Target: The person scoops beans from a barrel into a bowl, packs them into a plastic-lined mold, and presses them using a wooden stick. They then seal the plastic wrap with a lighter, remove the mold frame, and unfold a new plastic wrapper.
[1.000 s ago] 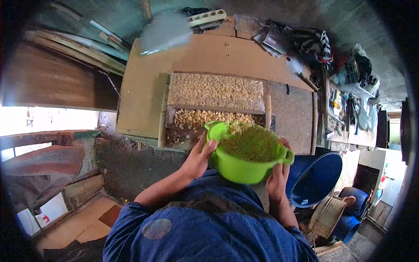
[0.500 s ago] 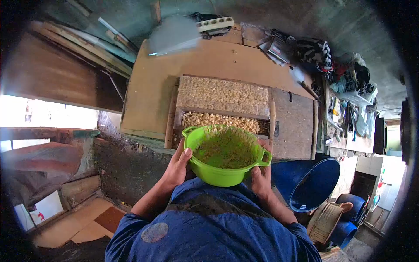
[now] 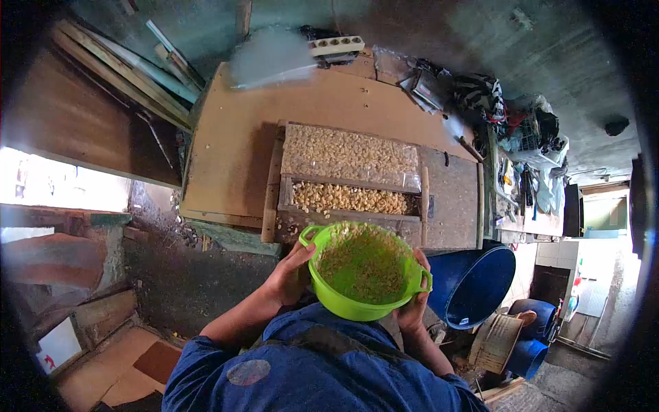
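A bright green two-handled basin (image 3: pixel 357 309) is held in front of my chest, its inside speckled with small pale-brown bits. At its left side, my left hand (image 3: pixel 292 273) grips the rim with the thumb on top. My right hand (image 3: pixel 414 299) is wrapped around the handle on the other side. Beyond the basin, on the bench, sits a wooden frame (image 3: pixel 283 196). Its near slot holds loose pale-yellow pieces (image 3: pixel 350 198) that look like beans or kernels. Behind that slot, a clear-covered slab (image 3: pixel 350 154) of similar pieces fills the larger part.
The frame rests on a wooden workbench (image 3: pixel 233 165). A power strip (image 3: pixel 336 45) and a plastic bag (image 3: pixel 271 58) lie along its back. To the right below stand a large blue barrel (image 3: pixel 473 285) and smaller blue containers (image 3: pixel 528 357). Planks (image 3: pixel 123 72) lean at the left.
The basin and both hands have moved down, closer to my body and away from the frame. More of the near slot with the loose pieces now shows.
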### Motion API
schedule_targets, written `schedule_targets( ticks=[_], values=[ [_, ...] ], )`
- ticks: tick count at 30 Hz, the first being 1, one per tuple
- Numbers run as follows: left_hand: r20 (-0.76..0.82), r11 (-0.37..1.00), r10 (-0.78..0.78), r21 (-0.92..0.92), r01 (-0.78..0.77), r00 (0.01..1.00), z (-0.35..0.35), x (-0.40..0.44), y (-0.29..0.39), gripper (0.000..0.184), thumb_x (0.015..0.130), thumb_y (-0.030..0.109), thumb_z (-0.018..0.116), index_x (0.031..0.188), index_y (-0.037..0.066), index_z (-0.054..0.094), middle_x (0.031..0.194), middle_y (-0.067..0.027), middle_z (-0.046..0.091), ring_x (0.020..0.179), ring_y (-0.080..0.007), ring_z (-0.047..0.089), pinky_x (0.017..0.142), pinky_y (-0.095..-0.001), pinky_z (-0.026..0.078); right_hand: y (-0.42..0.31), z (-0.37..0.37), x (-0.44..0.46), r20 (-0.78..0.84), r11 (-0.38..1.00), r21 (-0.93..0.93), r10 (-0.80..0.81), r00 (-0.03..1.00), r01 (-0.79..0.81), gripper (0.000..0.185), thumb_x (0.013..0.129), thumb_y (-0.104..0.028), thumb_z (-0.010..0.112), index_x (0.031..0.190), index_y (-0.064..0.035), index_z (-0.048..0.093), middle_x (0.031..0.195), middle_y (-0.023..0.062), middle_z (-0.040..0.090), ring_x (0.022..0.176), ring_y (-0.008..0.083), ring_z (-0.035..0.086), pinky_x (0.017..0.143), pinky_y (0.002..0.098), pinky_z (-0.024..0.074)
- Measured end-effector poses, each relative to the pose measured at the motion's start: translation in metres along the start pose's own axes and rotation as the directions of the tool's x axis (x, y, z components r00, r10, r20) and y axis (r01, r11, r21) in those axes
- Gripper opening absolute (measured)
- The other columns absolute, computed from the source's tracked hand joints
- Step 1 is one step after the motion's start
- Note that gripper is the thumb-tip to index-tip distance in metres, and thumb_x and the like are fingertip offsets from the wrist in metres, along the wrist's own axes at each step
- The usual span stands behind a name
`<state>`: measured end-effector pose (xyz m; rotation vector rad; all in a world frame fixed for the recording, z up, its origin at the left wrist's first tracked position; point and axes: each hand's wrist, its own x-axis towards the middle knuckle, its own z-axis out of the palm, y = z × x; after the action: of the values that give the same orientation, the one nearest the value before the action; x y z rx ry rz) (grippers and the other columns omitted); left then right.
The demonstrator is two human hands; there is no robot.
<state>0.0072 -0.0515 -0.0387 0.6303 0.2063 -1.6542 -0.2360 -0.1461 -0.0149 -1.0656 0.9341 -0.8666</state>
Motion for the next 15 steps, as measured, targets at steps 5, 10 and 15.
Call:
schedule_targets(
  ticks=[5, 10, 15],
  values=[
    [-0.054, 0.995, -0.099, 0.010, 0.099, 0.994, -0.019, -0.002, -0.041, 0.056, 0.094, 0.024, 0.059, 0.145, 0.008, 0.041, 0.136, -0.0144, 0.058, 0.125, -0.0306, 0.057, 0.108, -0.0478, 0.043, 0.017, -0.042, -0.014, 0.124, 0.997, 0.067, -0.054, 0.991, 0.046, 0.110, 0.077, -0.072, 0.068, 0.154, -0.0054, 0.025, 0.152, 0.0105, 0.036, 0.140, 0.0274, 0.037, 0.116, 0.0471, 0.0321],
    [-0.070, 0.976, -0.067, 0.202, 0.080, 0.995, -0.009, 0.005, -0.106, 0.058, 0.084, 0.010, 0.064, 0.141, 0.008, 0.048, 0.129, -0.0094, 0.060, 0.119, -0.0249, 0.058, 0.102, -0.0433, 0.046, 0.030, -0.102, -0.047, 0.018, 0.972, 0.229, -0.054, 0.998, 0.048, 0.103, 0.088, -0.065, 0.061, 0.159, -0.0092, 0.012, 0.162, 0.0134, 0.021, 0.146, 0.0260, 0.026, 0.119, 0.0454, 0.0225],
    [-0.065, 0.910, 0.072, 0.413, -0.039, 0.995, 0.040, 0.015, -0.207, 0.050, 0.084, 0.006, 0.064, 0.133, 0.005, 0.055, 0.122, -0.0099, 0.065, 0.113, -0.0248, 0.062, 0.099, -0.0434, 0.049, 0.040, -0.195, -0.122, -0.324, 0.962, 0.268, 0.139, 0.936, -0.051, 0.079, 0.097, -0.055, 0.052, 0.158, -0.0146, 0.021, 0.156, 0.0089, 0.034, 0.139, 0.0244, 0.039, 0.111, 0.0414, 0.0355]
  ],
)
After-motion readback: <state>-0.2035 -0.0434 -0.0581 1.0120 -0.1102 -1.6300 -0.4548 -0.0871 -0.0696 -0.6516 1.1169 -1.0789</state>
